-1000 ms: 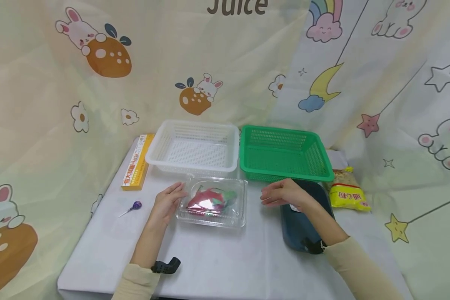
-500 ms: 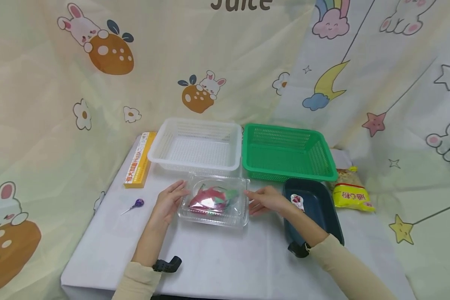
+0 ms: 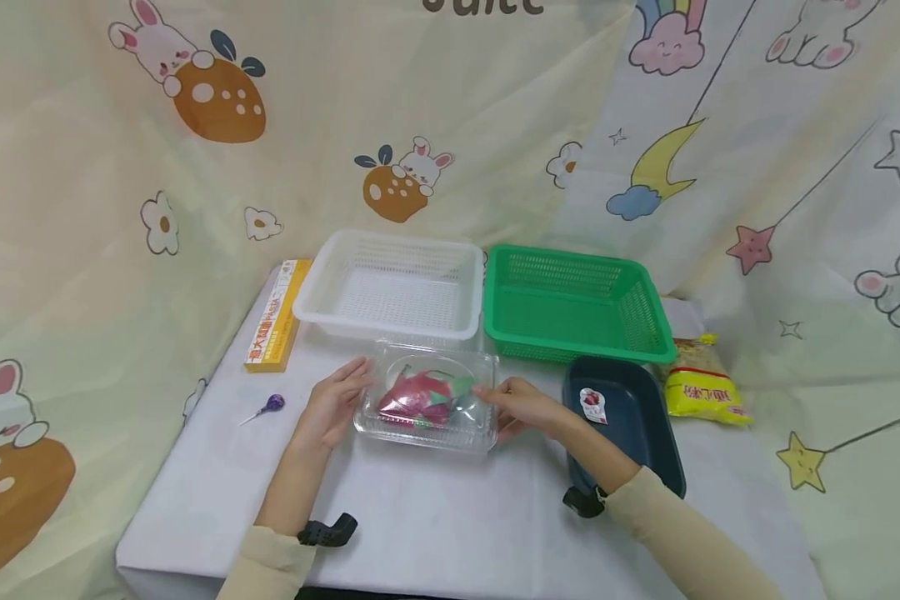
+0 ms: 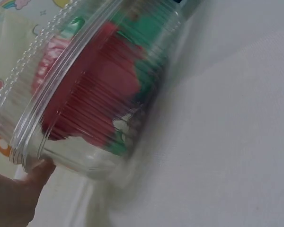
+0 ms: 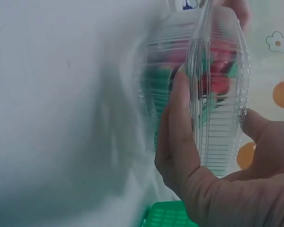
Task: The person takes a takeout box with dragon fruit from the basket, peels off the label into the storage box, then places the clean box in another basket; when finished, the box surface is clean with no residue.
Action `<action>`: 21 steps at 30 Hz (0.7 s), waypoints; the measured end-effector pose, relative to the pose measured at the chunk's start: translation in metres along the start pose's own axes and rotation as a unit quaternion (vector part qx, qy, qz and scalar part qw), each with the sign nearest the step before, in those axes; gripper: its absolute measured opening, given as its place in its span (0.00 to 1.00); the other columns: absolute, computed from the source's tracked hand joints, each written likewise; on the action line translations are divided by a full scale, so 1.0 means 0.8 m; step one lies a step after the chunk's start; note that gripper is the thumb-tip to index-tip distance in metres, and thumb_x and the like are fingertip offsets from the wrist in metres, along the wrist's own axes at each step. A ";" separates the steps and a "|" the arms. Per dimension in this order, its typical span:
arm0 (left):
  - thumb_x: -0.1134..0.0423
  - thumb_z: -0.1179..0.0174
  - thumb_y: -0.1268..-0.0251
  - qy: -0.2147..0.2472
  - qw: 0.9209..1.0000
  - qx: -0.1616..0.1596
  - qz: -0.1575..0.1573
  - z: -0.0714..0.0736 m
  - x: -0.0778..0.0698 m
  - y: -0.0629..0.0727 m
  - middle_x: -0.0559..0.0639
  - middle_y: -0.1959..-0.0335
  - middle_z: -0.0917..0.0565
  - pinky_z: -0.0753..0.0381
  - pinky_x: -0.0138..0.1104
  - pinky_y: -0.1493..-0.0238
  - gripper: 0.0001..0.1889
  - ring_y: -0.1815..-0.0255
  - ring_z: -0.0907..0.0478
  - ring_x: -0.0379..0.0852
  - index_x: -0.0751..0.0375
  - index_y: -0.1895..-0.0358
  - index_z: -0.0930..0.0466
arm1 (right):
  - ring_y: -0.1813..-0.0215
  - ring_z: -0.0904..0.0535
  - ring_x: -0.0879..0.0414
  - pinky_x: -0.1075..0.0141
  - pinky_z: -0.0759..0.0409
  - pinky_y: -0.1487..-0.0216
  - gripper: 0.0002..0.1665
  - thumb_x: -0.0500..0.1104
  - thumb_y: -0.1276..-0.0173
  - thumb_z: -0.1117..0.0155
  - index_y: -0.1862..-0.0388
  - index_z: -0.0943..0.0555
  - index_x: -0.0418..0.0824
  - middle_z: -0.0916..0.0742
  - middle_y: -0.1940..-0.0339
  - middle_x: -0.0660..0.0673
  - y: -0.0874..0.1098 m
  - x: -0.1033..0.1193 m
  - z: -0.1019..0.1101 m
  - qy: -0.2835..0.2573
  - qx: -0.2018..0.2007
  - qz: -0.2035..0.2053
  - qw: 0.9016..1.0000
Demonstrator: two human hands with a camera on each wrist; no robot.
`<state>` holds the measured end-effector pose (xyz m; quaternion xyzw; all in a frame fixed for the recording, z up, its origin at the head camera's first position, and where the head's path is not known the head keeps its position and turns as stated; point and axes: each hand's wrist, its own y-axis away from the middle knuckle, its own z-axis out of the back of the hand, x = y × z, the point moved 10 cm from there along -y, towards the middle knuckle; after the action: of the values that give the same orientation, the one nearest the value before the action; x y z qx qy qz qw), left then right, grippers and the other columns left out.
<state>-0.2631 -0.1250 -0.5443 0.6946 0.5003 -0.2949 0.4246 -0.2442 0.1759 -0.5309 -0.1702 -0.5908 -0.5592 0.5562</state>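
Observation:
A clear plastic clamshell box (image 3: 427,432) lies between the two hands, with a red and green item (image 3: 416,398) showing through its lid. My left hand (image 3: 333,407) holds the box's left end; in the left wrist view its thumb (image 4: 40,174) meets the wall just under the rim. At the opposite end, my right hand (image 3: 523,406) grips the box, thumb over the lid and fingers along the side below the rim. Close up in the right wrist view, the lid and base of the box (image 5: 213,146) meet along the flange.
Behind the box stand a white basket (image 3: 390,327) and a green basket (image 3: 570,348). A dark blue tray (image 3: 633,417) sits beneath the right forearm, beside a yellow pasta bag (image 3: 701,392). To the left are a yellow pasta box (image 3: 277,321) and a purple lollipop (image 3: 272,404).
My right hand has moved left from over the dark tray to the box's right end and taken hold of it. The left hand has stayed at the left end.

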 end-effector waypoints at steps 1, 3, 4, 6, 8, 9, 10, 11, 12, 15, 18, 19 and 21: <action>0.75 0.48 0.22 0.013 1.000 0.006 0.003 0.000 0.000 0.002 0.59 0.16 0.44 0.46 0.39 0.16 0.34 0.16 0.46 0.53 0.68 0.17 0.49 | 0.60 0.10 0.46 0.52 0.08 0.58 0.34 0.62 0.23 0.38 0.50 0.28 0.29 0.12 0.55 0.34 0.000 0.000 0.001 0.000 -0.004 0.000 1.000; 0.76 0.52 0.21 0.029 0.999 0.015 0.007 -0.002 -0.001 0.008 0.59 0.15 0.46 0.45 0.38 0.17 0.33 0.16 0.47 0.53 0.68 0.17 0.50 | 0.60 0.11 0.46 0.52 0.08 0.58 0.34 0.62 0.23 0.38 0.49 0.28 0.29 0.13 0.55 0.34 0.001 0.001 0.004 -0.002 -0.008 0.003 1.000; 0.76 0.53 0.20 0.033 0.999 0.020 0.009 -0.004 -0.002 0.010 0.59 0.15 0.47 0.43 0.37 0.17 0.33 0.15 0.47 0.53 0.68 0.17 0.51 | 0.61 0.11 0.46 0.52 0.08 0.58 0.35 0.62 0.22 0.38 0.48 0.28 0.28 0.13 0.54 0.34 0.002 0.002 0.006 -0.003 -0.009 0.006 1.000; 0.77 0.55 0.21 0.039 0.999 0.032 0.009 -0.009 -0.004 0.016 0.59 0.14 0.48 0.37 0.34 0.20 0.33 0.15 0.48 0.53 0.68 0.16 0.53 | 0.61 0.11 0.46 0.52 0.08 0.59 0.36 0.61 0.22 0.39 0.45 0.26 0.26 0.13 0.54 0.34 0.006 0.005 0.008 -0.004 -0.005 0.015 1.000; 0.78 0.55 0.22 0.042 0.998 0.042 0.008 -0.013 -0.009 0.023 0.59 0.14 0.49 0.32 0.31 0.24 0.35 0.15 0.50 0.52 0.67 0.16 0.54 | 0.62 0.12 0.46 0.52 0.08 0.59 0.37 0.61 0.21 0.39 0.43 0.25 0.25 0.14 0.54 0.34 0.010 0.012 0.010 -0.005 0.000 0.023 1.000; 0.78 0.55 0.22 0.043 0.998 0.051 0.006 -0.016 -0.012 0.026 0.59 0.14 0.51 0.31 0.31 0.24 0.35 0.14 0.51 0.52 0.68 0.16 0.55 | 0.62 0.12 0.46 0.52 0.08 0.60 0.37 0.61 0.21 0.40 0.43 0.24 0.25 0.14 0.54 0.34 0.013 0.016 0.012 -0.005 0.001 0.027 1.000; 0.79 0.55 0.23 0.039 0.997 0.061 0.004 -0.020 -0.014 0.029 0.60 0.14 0.52 0.31 0.30 0.25 0.36 0.14 0.52 0.53 0.68 0.16 0.56 | 0.62 0.12 0.46 0.53 0.08 0.60 0.37 0.60 0.21 0.40 0.42 0.23 0.25 0.14 0.54 0.34 0.016 0.019 0.014 -0.006 0.001 0.030 1.000; 0.79 0.55 0.23 0.038 0.997 0.069 0.004 -0.023 -0.016 0.032 0.60 0.14 0.53 0.32 0.31 0.24 0.37 0.14 0.52 0.53 0.67 0.16 0.57 | 0.62 0.11 0.45 0.53 0.08 0.60 0.37 0.60 0.21 0.40 0.41 0.22 0.25 0.14 0.54 0.34 0.019 0.021 0.016 -0.006 0.001 0.033 0.999; 0.79 0.54 0.24 0.038 0.996 0.075 0.005 -0.027 -0.017 0.035 0.60 0.14 0.53 0.33 0.32 0.23 0.37 0.14 0.52 0.53 0.67 0.16 0.56 | 0.63 0.11 0.45 0.53 0.08 0.60 0.37 0.60 0.21 0.40 0.41 0.21 0.25 0.13 0.54 0.35 0.021 0.023 0.018 -0.005 0.001 0.035 0.999; 0.78 0.53 0.24 0.035 0.995 0.098 0.003 -0.037 -0.023 0.044 0.59 0.13 0.55 0.41 0.36 0.19 0.38 0.14 0.54 0.54 0.67 0.16 0.59 | 0.62 0.11 0.46 0.53 0.08 0.60 0.37 0.60 0.20 0.41 0.39 0.22 0.26 0.13 0.55 0.36 0.030 0.030 0.025 -0.003 -0.001 0.040 0.999; 0.78 0.54 0.24 0.046 0.994 0.104 0.000 -0.044 -0.030 0.053 0.58 0.13 0.56 0.47 0.38 0.17 0.39 0.13 0.56 0.52 0.66 0.15 0.60 | 0.62 0.11 0.47 0.53 0.08 0.60 0.38 0.61 0.21 0.40 0.38 0.23 0.26 0.13 0.56 0.36 0.037 0.038 0.031 0.000 -0.004 0.041 0.999; 0.78 0.54 0.24 0.050 0.993 0.106 -0.003 -0.047 -0.034 0.055 0.58 0.13 0.57 0.48 0.38 0.16 0.39 0.13 0.57 0.52 0.66 0.15 0.60 | 0.62 0.11 0.47 0.53 0.08 0.60 0.39 0.62 0.22 0.40 0.37 0.24 0.26 0.13 0.56 0.36 0.038 0.041 0.034 0.002 -0.007 0.042 0.999; 0.77 0.55 0.24 0.055 0.993 0.107 -0.011 -0.052 -0.042 0.059 0.58 0.13 0.57 0.49 0.39 0.16 0.39 0.13 0.58 0.51 0.67 0.15 0.61 | 0.61 0.12 0.47 0.53 0.08 0.59 0.41 0.63 0.23 0.39 0.36 0.25 0.26 0.14 0.54 0.36 0.041 0.050 0.040 0.003 -0.015 0.045 0.999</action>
<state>-0.2304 -0.1097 -0.4831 0.7457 0.4963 -0.3122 0.3165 -0.2449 0.1962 -0.4737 -0.2034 -0.5723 -0.5431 0.5797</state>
